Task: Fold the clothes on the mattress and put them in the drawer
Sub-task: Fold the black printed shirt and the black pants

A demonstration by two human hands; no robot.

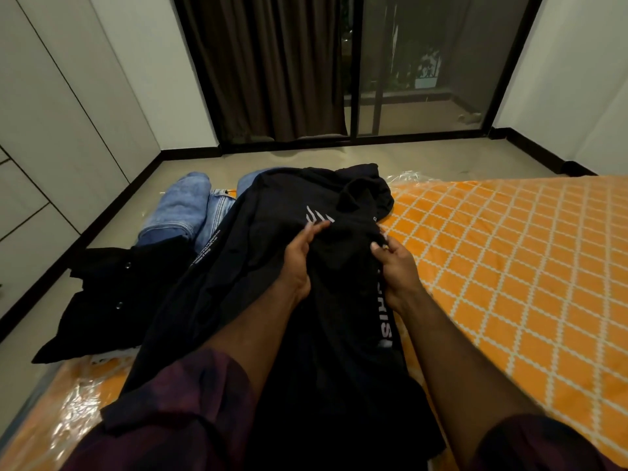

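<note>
Orange mattress (pixel 509 266) with a white lattice print, wrapped in clear plastic that wrinkles along its left edge and far left corner, filling the right and lower part of the view; black garment (pixel 289 266), large and crumpled, sprawled over the mattress's left half from the far edge down to the near edge, white claw-like marks near its middle and a strip of white lettering down its right side, far end bunched into a heap; second black garment (pixel 112 294) with small round snap buttons, spread flat over the left edge of the mattress, partly tucked under the big one; blue jeans (pixel 190 212), rolled and rumpled at the far left corner, partly hidden behind the black cloth; left hand (pixel 299 260) on the middle of the black garment, fingers curled and pinching a fold just below the white marks; right hand (pixel 397 266) at the garment's right side beside the lettering, thumb and fingers closed on the fabric edge; both forearms bare, dark plaid sleeves pushed up near the bottom of the view; beyond the mattress, pale floor (pixel 407 158), dark curtain (pixel 272 69) drawn over the left part of a sliding glass door (pixel 424 62); white cupboard panels (pixel 51 130) along the left wall, black skirting below
</note>
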